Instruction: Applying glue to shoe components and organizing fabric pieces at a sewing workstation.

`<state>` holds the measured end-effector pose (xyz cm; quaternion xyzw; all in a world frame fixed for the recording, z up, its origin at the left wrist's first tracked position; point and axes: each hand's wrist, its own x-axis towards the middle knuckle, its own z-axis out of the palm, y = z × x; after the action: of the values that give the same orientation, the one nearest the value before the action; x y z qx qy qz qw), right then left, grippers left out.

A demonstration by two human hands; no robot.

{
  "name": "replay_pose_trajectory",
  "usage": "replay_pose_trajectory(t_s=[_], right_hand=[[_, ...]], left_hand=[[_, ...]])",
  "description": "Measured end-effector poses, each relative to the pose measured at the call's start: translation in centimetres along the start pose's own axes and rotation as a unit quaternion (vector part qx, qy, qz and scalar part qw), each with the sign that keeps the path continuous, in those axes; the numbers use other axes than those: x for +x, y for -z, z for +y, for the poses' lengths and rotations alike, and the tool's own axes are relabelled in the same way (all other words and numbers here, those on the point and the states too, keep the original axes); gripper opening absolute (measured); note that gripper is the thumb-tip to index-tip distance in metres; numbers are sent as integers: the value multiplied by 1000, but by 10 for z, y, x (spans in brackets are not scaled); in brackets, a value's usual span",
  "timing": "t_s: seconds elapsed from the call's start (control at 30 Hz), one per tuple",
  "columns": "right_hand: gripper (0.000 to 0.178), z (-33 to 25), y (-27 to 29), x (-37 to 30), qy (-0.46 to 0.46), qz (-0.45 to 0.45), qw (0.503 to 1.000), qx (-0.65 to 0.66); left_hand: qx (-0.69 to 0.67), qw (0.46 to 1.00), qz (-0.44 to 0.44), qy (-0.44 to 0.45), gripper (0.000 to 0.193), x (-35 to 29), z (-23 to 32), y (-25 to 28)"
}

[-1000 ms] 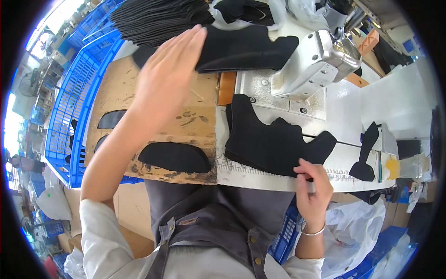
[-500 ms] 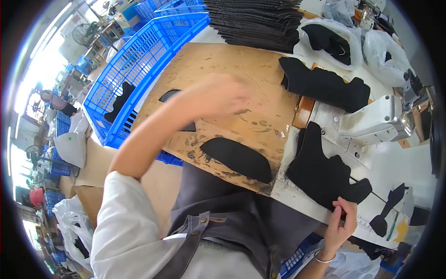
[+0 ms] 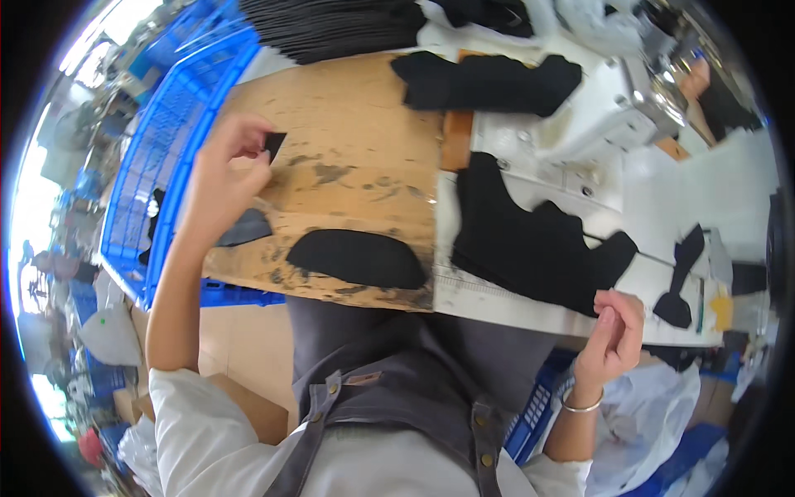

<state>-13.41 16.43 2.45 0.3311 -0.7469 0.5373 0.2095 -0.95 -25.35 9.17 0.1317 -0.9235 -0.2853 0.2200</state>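
Observation:
My left hand (image 3: 225, 174) is over the left part of a brown board, its fingers closed on a small black fabric piece (image 3: 275, 144) whose corner sticks out past the fingertips. Just below that wrist lies a dark grey piece (image 3: 247, 229), partly covered by the hand. A black half-oval fabric piece (image 3: 356, 258) rests flat near the board's front edge. At the right, my right hand (image 3: 613, 335) has curled fingers, thumb and forefinger pinched at the lower corner of a large black wavy-edged fabric piece (image 3: 530, 244) on the white table.
The worn brown board (image 3: 356, 149) covers the table's left part. A blue crate (image 3: 137, 178) stands along its left side. Stacked black pieces (image 3: 331, 25) and a folded black piece (image 3: 493, 83) lie behind. A white sewing machine (image 3: 604, 108) stands at the right, near a narrow black piece (image 3: 681, 273).
My left hand has swung from mid-board to its left side and now has a black piece in its fingers. The view has shifted; my right hand stays at the large piece's corner.

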Motion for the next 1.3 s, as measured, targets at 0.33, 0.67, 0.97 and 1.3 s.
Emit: replay_pose_trajectory(t_s=[0.33, 0.67, 0.97, 1.3], right_hand=[[42, -21, -14, 41, -220, -215, 880, 362], [18, -8, 7, 75, -375, -336, 862, 52], [30, 0, 0, 61, -190, -332, 923, -34], [33, 3, -2, 57, -158, -328, 930, -55]], left_hand=[[-578, 741, -325, 104, 41, 26, 171, -99], [-198, 868, -454, 34, 25, 37, 144, -156], [-75, 931, -332, -134, 44, 26, 144, -168], [-61, 938, -290, -180, 44, 24, 141, -173]])
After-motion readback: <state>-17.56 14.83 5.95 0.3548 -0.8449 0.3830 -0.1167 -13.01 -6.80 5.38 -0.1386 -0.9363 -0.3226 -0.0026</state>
